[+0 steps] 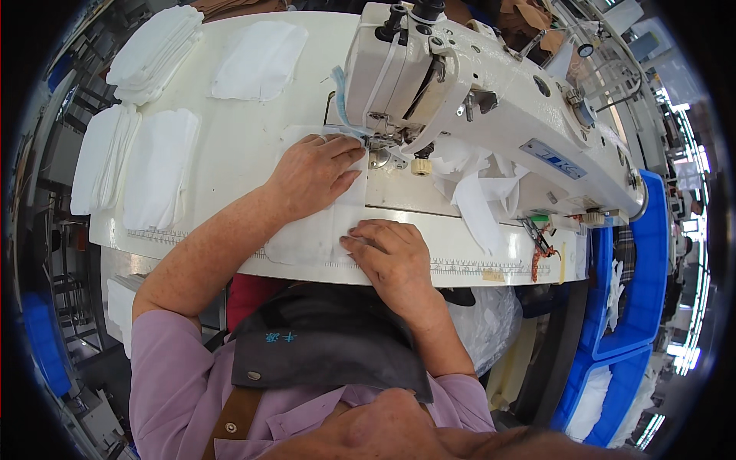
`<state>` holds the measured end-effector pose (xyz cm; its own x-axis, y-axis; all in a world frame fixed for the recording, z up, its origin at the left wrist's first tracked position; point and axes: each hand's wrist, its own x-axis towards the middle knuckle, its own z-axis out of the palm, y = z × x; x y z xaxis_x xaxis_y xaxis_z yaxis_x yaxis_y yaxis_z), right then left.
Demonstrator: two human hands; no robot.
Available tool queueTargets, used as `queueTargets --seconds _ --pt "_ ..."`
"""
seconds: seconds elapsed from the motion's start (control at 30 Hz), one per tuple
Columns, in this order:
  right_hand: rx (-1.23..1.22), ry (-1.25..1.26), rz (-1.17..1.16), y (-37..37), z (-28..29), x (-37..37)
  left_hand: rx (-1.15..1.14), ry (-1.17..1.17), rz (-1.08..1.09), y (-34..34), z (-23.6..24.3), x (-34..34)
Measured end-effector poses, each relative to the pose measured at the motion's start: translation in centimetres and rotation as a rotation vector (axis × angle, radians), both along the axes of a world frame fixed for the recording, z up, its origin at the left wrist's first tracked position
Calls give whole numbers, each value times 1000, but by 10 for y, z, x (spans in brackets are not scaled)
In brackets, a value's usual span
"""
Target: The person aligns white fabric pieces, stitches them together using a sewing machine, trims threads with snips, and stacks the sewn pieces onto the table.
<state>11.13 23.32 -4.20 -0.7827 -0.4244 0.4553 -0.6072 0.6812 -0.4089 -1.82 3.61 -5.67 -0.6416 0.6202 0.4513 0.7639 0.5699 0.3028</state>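
Head view: the piece in work, a thin white cloth (295, 247), lies on the counter (238, 138), its far end at the presser foot (377, 141) of the sewing machine (491, 84) and its near end by the front edge. The left hand (326, 170) presses flat on it beside the foot, fingers nearly straight and close together, thumb apart. The right hand (392, 257) is half open, fingers loosely curved, fingertips at the cloth's right edge; whether they pinch it I cannot tell. A light blue strip (340, 88) runs down to the foot.

Judging by this layout, the piece is at an early stage, with most of its right edge not yet past the needle. White stacks stand at left (157, 54), (100, 161), (159, 170), and a separate white piece (259, 61) lies beyond; which are finished and which waiting does not show.
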Motion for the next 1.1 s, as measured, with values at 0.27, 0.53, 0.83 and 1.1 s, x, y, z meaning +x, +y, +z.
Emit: queueTargets --seconds 0.27,0.53,0.83,1.1 --pt "2 -13 -5 -2 1 -1 -34 5 17 -1 1 -2" --pt "7 21 4 -7 -3 0 -74 29 16 -5 4 -4" --pt "-39 54 -26 -3 -9 2 -63 -272 -228 -27 38 45" --pt "-146 28 -87 2 -8 18 39 -178 -183 -23 19 73"
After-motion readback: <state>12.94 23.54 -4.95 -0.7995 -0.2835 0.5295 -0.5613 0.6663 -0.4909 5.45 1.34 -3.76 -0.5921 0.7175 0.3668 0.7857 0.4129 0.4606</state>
